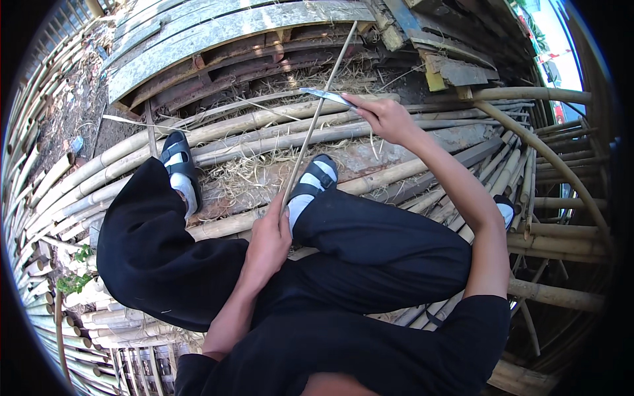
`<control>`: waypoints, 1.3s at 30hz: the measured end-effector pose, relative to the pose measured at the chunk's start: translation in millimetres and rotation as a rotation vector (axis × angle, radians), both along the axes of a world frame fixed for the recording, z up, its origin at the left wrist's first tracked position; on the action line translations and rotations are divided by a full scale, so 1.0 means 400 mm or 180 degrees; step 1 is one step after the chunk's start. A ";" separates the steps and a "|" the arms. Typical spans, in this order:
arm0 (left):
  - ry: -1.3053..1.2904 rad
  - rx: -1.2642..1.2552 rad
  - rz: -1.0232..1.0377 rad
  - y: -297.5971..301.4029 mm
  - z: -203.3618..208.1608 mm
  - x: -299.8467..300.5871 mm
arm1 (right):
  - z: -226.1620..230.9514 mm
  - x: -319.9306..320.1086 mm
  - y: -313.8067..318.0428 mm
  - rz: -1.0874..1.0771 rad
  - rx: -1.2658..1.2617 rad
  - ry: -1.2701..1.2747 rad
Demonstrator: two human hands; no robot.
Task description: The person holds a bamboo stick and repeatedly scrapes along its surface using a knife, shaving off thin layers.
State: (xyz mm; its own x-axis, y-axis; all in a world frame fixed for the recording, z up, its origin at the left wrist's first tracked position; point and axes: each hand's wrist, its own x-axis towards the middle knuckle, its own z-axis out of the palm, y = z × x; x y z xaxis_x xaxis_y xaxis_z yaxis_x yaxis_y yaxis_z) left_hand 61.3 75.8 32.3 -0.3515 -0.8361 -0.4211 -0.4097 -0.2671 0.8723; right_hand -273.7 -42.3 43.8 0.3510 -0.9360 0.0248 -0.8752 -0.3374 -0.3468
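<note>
A long thin bamboo strip slants up and away from my lap, its far end close to the edge of the wooden pallet. Its near end is in the grasp of my left hand, with the fingers wrapped round it. My right hand is closed on a knife, whose handle is mostly hidden in the fingers. The knife's pale blade lies across the strip in its upper part and appears to touch it.
Weathered wooden pallets are stacked ahead. Bamboo poles lie across the ground among pale shavings, near my sandalled feet. More poles pile up at left, and a bamboo frame stands at right.
</note>
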 end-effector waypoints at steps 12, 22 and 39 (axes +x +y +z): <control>0.0003 0.0182 -0.0035 0.000 -0.005 0.004 | -0.015 -0.006 0.006 -0.0259 0.0024 0.0227; -0.0088 0.0088 -0.0079 -0.005 0.018 0.003 | -0.046 0.135 0.118 0.0991 -0.0110 0.0459; -0.0057 -0.0068 -0.0035 -0.002 0.006 0.006 | -0.051 0.014 -0.007 0.0108 -0.0076 0.0331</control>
State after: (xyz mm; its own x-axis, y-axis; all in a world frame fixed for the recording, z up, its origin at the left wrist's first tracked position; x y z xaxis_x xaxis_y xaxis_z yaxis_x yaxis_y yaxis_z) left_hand 63.8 74.9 34.8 -0.3533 -0.8411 -0.4095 -0.4282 -0.2438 0.8702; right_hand -268.0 -45.3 23.4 0.3844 -0.9231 0.0087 -0.8939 -0.3745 -0.2463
